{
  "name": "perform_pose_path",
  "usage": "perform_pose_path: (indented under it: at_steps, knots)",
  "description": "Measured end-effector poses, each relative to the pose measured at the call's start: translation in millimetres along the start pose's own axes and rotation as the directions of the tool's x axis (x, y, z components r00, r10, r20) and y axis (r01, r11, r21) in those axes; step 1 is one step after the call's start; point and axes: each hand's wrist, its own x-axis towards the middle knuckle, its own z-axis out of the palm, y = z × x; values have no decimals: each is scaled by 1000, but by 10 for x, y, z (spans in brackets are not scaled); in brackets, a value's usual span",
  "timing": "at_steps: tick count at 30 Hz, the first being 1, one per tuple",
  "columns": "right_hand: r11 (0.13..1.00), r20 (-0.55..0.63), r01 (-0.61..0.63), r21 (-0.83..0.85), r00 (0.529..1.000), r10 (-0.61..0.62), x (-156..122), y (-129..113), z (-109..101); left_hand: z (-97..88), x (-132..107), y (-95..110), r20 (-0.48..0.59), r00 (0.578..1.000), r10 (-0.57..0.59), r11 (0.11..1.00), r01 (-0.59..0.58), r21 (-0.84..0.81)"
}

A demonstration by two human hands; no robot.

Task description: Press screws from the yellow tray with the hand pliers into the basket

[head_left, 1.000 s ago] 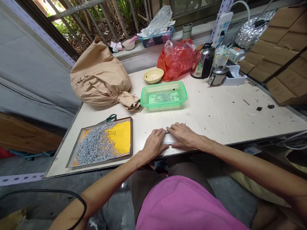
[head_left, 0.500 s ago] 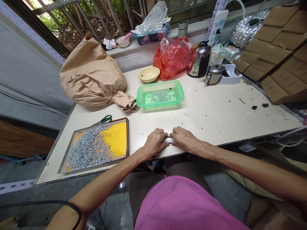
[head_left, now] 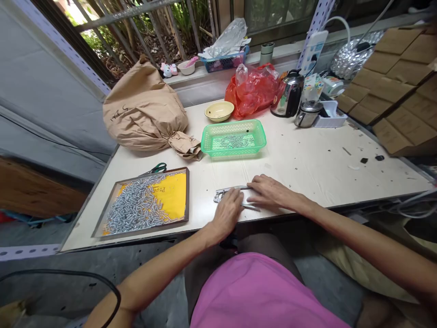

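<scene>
A flat grey metal fixture (head_left: pixel 225 193) lies near the table's front edge. My left hand (head_left: pixel 228 214) rests palm-down on it with fingers stretched over its left part. My right hand (head_left: pixel 269 192) lies flat on its right part, fingers pointing left. A thin metal strip (head_left: pixel 251 207) pokes out between the hands. Left of them sits a framed tray (head_left: pixel 177 193) with a yellow bottom, heaped with several small silver screws (head_left: pixel 136 209). Beyond the hands stands a green plastic basket (head_left: pixel 233 137) holding more silver screws.
Green-handled scissors (head_left: pixel 155 169) lie behind the tray. A tied brown paper sack (head_left: pixel 143 111), a yellow bowl (head_left: pixel 219 110), a red plastic bag (head_left: pixel 254 89), a steel kettle (head_left: pixel 290 95) and a small pot (head_left: pixel 306 114) crowd the back. Cardboard (head_left: pixel 392 77) leans at right.
My hands have slid apart on the fixture: the left drew back toward me, uncovering the fixture's left end. The head camera also shifted slightly.
</scene>
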Motion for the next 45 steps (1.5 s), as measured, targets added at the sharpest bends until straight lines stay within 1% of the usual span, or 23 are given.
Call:
perform_pose_path:
  at_steps: [2, 6, 9, 11, 13, 16, 18, 20, 22, 23, 24, 26, 27, 30, 31, 33, 35, 37, 38, 39, 41, 43, 45]
  knots:
    - [1000, 8, -28, -3, 1000, 28, 49, 82, 19, 90, -121, 102, -30, 999, 38, 998, -40, -58]
    - [984, -44, -125, -126, 992, 120, 263, 190, 55, 196, -250, 260, -50, 999, 12, 989, -19, -148]
    - [969, -66, -164, -186, 986, 154, 444, 131, 8, 222, -254, 278, -69, 998, -5, 982, -8, -191]
    - [977, -46, -84, -195, 996, 76, 542, -27, -30, 229, -245, 270, -83, 997, -5, 978, -12, -210]
    - [981, 8, 110, -157, 994, -110, 616, -262, -39, 223, -262, 284, -93, 996, 0, 972, -22, -235]
    - [932, 106, 357, -65, 931, -349, 687, -621, 25, 159, -388, 358, -119, 989, 92, 955, -122, -269]
    - [903, 134, 428, -43, 898, -419, 709, -773, 110, 57, -535, 397, -174, 965, 195, 939, -235, -252]
    - [885, 104, 464, -36, 883, -459, 716, -838, 211, -97, -700, 357, -250, 943, 220, 943, -272, -193]
    - [874, 46, 486, -20, 873, -485, 713, -848, 306, -296, -851, 181, -328, 940, 94, 983, -139, -118]
    - [870, 19, 492, -9, 870, -492, 710, -844, 345, -404, -915, 37, -364, 931, -18, 996, -13, -85]
    - [870, -6, 493, 5, 870, -493, 710, -837, 374, -512, -967, -139, -401, 904, -148, 989, 137, -56]
    - [880, -73, 472, 55, 881, -468, 731, -813, 380, -703, -1035, -555, -470, 796, -382, 910, 412, -43]
    - [891, -131, 446, 85, 892, -433, 759, -791, 348, -779, -1049, -774, -489, 743, -456, 864, 501, -45]
    - [932, -339, 335, 138, 900, -273, 928, -650, 85, -908, -1024, -1357, -480, 642, -598, 748, 662, -45]
    - [949, -402, 289, 126, 890, -217, 1008, -575, -53, -922, -1000, -1508, -464, 627, -626, 716, 697, -24]
    - [988, -506, 146, 58, 857, -97, 1173, -398, -361, -920, -937, -1736, -428, 622, -656, 671, 740, 47]
    - [1000, -595, 0, -27, 804, -16, 1294, -224, -641, -901, -868, -1882, -391, 642, -659, 651, 748, 130]
    - [996, -640, -66, -61, 769, 12, 1326, -100, -810, -879, -803, -1970, -352, 668, -656, 650, 737, 186]
    - [996, -641, -71, -61, 767, 15, 1301, -67, -837, -870, -773, -1998, -335, 672, -661, 647, 736, 198]
    - [996, -627, -65, -56, 779, 15, 1252, -53, -825, -861, -744, -2020, -320, 665, -675, 638, 744, 201]
    - [998, -564, -37, -44, 826, 6, 1097, -74, -701, -842, -692, -2051, -301, 623, -722, 598, 781, 181]
    - [1000, -478, -1, -23, 878, -10, 906, -134, -497, -819, -647, -2075, -292, 567, -770, 549, 822, 150]
    - [999, -400, 27, 21, 916, -16, 721, -200, -282, -796, -612, -2102, -290, 549, -784, 537, 834, 127]
